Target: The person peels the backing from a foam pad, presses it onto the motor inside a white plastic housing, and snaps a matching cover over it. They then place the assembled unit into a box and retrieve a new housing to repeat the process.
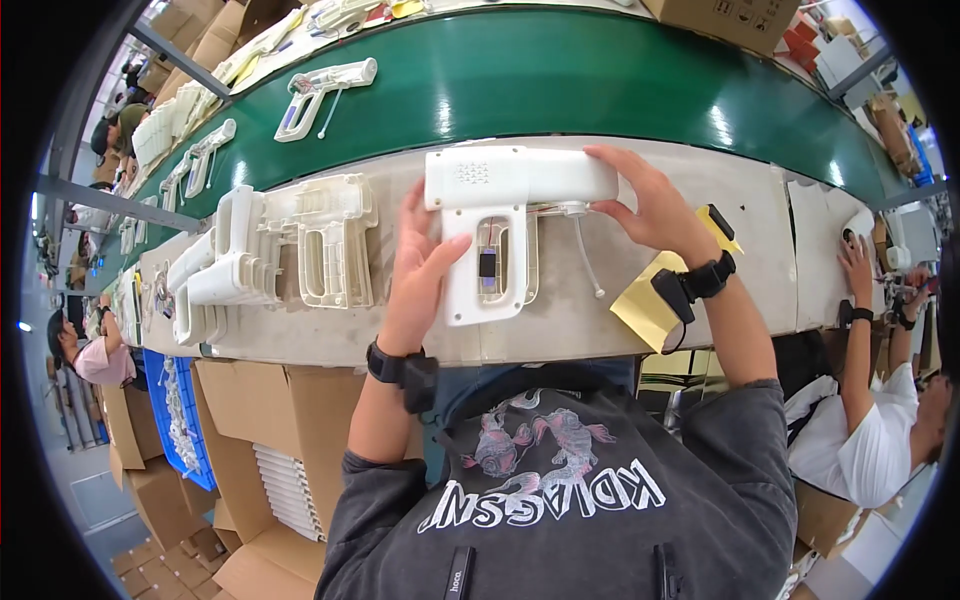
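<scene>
1. Head view: a white pistol-shaped housing (500, 215) lies on the workbench (760, 200), just before the green conveyor belt (560, 75).
2. The left hand (415, 270) clasps its grip; the right hand (650, 205) presses its barrel end.
3. It looks like the shell halves are being mated; next calls for even pressure along the seam.

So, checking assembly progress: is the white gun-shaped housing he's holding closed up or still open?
Still open: the white housing shows internal parts in its handle, and a thin tube hangs out.
</scene>
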### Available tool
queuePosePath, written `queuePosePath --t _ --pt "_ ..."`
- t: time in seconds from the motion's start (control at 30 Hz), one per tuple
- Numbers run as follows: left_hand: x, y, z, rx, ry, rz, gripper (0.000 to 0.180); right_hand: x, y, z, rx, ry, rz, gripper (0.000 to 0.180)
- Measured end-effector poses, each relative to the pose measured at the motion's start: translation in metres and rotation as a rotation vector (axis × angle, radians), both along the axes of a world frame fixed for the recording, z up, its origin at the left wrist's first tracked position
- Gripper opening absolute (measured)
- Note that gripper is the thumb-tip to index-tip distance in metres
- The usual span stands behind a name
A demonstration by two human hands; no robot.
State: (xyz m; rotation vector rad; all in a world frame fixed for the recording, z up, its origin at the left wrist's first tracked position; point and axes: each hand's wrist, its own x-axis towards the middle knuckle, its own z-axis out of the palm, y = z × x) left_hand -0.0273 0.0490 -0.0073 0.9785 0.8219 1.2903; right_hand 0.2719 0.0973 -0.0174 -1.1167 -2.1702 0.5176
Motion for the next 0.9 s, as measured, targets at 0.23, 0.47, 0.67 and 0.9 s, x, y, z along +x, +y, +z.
queuePosePath --t 0.23,0.47,0.67,0.9 --pt "-0.017 0.052 -0.021 0.455 0.942 -0.053 0.06 0.019 0.01 -0.019 -0.123 -0.056 -0.012 0.064" --pt "-0.02 0.061 -0.041 0.391 1.065 -0.127 0.058 0.02 0.013 -0.031 -0.143 -0.063 0.019 0.063" --pt "-0.016 0.05 -0.055 0.327 1.054 -0.075 0.056 0.018 0.013 -0.04 -0.103 -0.147 0.021 0.066" --pt "-0.016 0.059 -0.051 0.217 1.085 -0.182 0.062 0.03 0.025 -0.06 -0.155 -0.1 0.038 0.052"
